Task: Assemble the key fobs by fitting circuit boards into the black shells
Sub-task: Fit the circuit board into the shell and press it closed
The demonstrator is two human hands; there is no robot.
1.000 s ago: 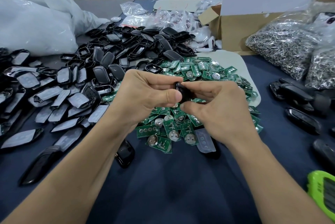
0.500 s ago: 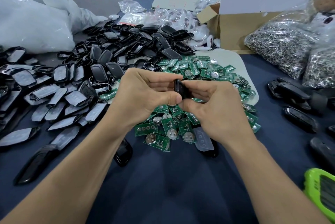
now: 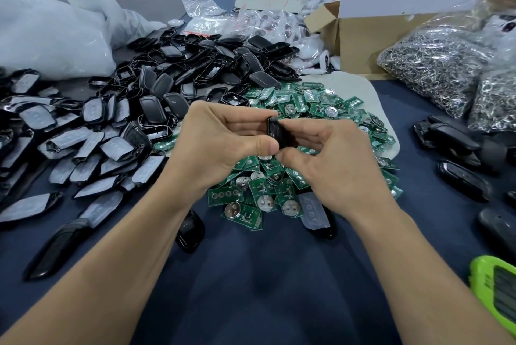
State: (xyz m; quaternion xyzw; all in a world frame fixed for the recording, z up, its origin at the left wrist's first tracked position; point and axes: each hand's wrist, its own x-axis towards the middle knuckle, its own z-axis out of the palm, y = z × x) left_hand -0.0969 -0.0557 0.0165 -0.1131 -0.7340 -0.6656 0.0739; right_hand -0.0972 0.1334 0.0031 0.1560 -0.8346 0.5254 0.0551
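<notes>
Both hands meet above a heap of green circuit boards. My left hand and my right hand pinch one black key fob shell between thumbs and fingers; most of the shell is hidden by the fingers. A large pile of black shells spreads across the table to the left and behind. Several shells with grey film-covered faces lie at the left. One black shell lies under my left wrist, and a clear button pad on a shell lies under my right wrist.
Assembled black fobs lie at the right. Bags of metal key rings and an open cardboard box stand at the back right. White plastic bags fill the back left. A green device sits at the lower right edge.
Both hands keep the same grip on the shell, and the fingers have shifted only slightly around it. The view has moved a little.
</notes>
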